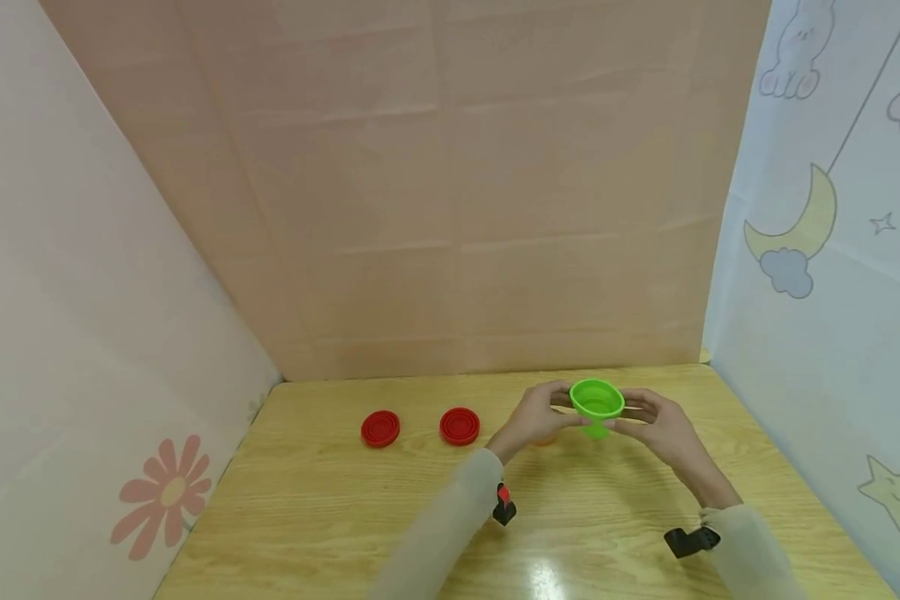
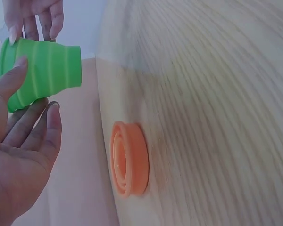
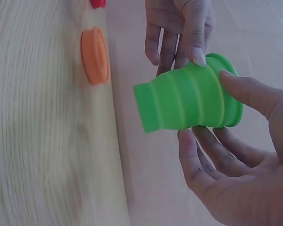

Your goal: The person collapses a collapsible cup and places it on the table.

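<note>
A green collapsible cup [image 1: 597, 400], pulled out to its full ribbed height, is held up over the table between both hands. My left hand [image 1: 534, 418] grips one side of it, thumb on the near wall and fingers behind. From the other side my right hand [image 1: 662, 429] grips it the same way, its thumb just below the wide rim in the right wrist view. The cup's ribbed wall [image 2: 47, 70] tapers to a narrow base, which points down to the table. An orange collapsed cup [image 2: 132, 160] lies on the table, mostly behind my left hand in the head view.
Two red collapsed cups, one farther left [image 1: 380, 428] and one nearer the middle [image 1: 460, 426], lie flat on the wooden table [image 1: 330, 517]. A beige backdrop [image 1: 450, 208] rises at the table's far edge, with pale walls on both sides.
</note>
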A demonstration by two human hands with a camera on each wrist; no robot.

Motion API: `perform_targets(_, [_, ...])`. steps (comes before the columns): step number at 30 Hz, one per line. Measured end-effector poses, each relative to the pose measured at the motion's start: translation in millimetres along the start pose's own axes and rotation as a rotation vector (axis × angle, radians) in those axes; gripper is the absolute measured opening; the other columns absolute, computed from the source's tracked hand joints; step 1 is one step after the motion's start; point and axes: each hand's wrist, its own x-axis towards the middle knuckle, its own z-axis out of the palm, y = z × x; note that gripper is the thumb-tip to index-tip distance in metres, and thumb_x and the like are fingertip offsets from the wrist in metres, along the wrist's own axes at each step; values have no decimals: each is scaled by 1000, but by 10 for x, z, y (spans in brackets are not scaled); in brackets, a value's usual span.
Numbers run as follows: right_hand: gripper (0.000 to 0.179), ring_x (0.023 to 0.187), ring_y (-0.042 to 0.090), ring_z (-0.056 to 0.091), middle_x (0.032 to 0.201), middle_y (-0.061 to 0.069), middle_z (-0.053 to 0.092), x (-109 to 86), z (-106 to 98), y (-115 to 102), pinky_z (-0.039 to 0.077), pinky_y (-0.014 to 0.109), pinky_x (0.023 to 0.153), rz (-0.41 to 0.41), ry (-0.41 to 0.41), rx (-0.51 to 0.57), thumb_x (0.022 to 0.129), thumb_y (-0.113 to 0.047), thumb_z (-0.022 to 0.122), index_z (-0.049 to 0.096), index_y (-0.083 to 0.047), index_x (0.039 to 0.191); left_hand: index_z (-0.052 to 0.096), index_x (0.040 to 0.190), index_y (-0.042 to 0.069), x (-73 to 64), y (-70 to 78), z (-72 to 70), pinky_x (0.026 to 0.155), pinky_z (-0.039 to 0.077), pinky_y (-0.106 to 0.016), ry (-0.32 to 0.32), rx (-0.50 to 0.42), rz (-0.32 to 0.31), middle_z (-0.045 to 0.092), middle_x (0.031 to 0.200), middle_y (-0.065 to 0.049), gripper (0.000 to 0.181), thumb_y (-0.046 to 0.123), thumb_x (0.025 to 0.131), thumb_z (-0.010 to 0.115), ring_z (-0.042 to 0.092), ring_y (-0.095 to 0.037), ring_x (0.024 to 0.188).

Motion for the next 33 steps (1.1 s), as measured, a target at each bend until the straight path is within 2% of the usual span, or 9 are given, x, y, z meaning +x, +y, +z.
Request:
perform_targets(3, [62, 111, -1, 65, 146, 23, 60, -36, 43, -84, 61, 51, 97, -3, -23, 40, 95, -29, 79, 54, -4, 146, 70, 130, 25, -87, -6, -100, 90, 59, -22, -15, -17, 26, 76, 121, 10, 47, 30, 87, 88, 72, -19, 120])
perform_targets(6, [62, 107, -5, 64, 145, 22, 59, -69, 99, -140, 61, 47, 95, -10, -52, 88, 96, -27, 79, 53, -4, 147, 71, 130, 24, -175, -10, -203, 87, 59, -19, -33, -26, 49, 77, 122, 8, 45, 28, 88, 87, 73, -22, 120])
perform_targets(16, [61, 107, 5, 68, 144, 23, 59, -130, 373, -272, 61, 30, 88, -57, -157, 205, 95, -22, 79, 55, -4, 148, 71, 132, 24, -514, -88, -527, 91, 59, -19, -67, -15, 91, 76, 125, 8, 44, 28, 91, 85, 72, -7, 112])
perform_targets(25, [58, 113, 14, 68, 142, 24, 61, -161, 639, -326, 62, 29, 89, -107, -244, 246, 94, -20, 80, 56, -4, 145, 73, 130, 20, -875, -219, -718, 87, 61, -20, -55, -31, 115, 78, 123, 3, 41, 24, 90, 85, 75, -5, 105])
perform_targets(28, [56, 119, 18, 67, 142, 23, 62, -160, 738, -335, 62, 28, 91, -112, -260, 255, 94, -20, 80, 58, -5, 143, 72, 131, 18, -997, -273, -756, 88, 62, -21, -53, -65, 99, 78, 122, 0, 41, 21, 91, 84, 75, -6, 104])
perform_targets(33, [56, 122, 24, 68, 141, 26, 62, -166, 906, -352, 62, 29, 93, -115, -316, 298, 94, -19, 80, 58, -2, 143, 73, 130, 20, -1221, -396, -789, 90, 63, -23, -36, -172, 37, 77, 124, -4, 39, 20, 92, 83, 76, -12, 108])
